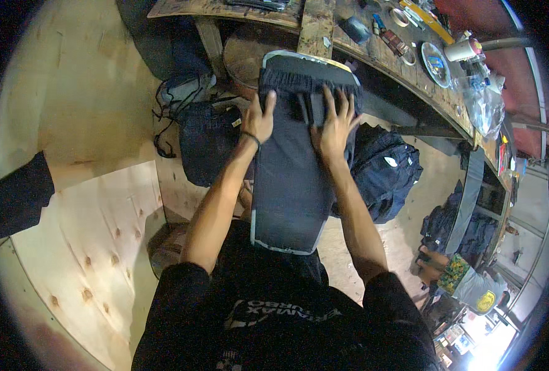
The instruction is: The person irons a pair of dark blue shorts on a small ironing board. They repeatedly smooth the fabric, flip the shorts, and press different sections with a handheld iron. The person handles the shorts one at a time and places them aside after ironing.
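at centre, the black board point(293, 176) points lengthwise forward.

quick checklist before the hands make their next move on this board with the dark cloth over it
1. Left hand at the board's left edge: ok.
2. Left hand's grip firm: cannot tell, some fingers are hidden.
3. Right hand on the dark cloth: ok, fingers spread near the gathered band.
4. Gathered band lying smooth: not ok, it is bunched.
5. Board covered at its far end: not ok, it shows beyond the band.
6. Cloth flat on the underside: cannot tell, out of sight.
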`<state>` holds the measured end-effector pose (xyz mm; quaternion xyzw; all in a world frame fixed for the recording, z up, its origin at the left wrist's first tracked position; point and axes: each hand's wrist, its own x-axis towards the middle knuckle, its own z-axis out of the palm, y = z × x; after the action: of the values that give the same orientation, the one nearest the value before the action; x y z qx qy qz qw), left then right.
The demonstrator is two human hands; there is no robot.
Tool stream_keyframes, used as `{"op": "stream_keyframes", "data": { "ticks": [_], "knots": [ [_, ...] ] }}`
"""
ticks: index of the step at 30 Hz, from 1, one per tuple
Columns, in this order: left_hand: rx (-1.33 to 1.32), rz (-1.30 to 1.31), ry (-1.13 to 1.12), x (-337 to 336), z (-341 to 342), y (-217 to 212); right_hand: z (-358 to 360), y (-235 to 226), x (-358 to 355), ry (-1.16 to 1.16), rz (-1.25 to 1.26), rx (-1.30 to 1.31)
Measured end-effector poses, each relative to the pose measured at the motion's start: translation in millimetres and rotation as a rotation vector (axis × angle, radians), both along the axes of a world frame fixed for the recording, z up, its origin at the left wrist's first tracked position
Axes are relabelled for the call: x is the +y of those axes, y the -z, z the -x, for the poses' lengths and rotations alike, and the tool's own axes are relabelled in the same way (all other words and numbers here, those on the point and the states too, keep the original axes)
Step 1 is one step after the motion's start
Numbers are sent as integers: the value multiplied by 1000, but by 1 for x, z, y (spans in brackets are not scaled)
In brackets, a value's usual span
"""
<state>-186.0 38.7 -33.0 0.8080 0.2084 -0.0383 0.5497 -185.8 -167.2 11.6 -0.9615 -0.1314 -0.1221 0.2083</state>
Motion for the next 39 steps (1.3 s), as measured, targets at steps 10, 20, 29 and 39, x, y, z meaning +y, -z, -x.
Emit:
{"op": "stream_keyframes", "data": {
  "ticks": [10,20,29,39],
  "knots": [
    [-36,-707,661,-33,-14,-68,-49,35,-18,95,-460,-50],
    [55,147,989,0,-55,-59,-47,34,-13,128,-447,-164],
    [-252,-883,524,-22,-28,-79,10,4,-22,300,-500,-268],
    [-459,-845,379,-29,-93,-34,59,-24,-11,-937,-390,676]
  ]
}}
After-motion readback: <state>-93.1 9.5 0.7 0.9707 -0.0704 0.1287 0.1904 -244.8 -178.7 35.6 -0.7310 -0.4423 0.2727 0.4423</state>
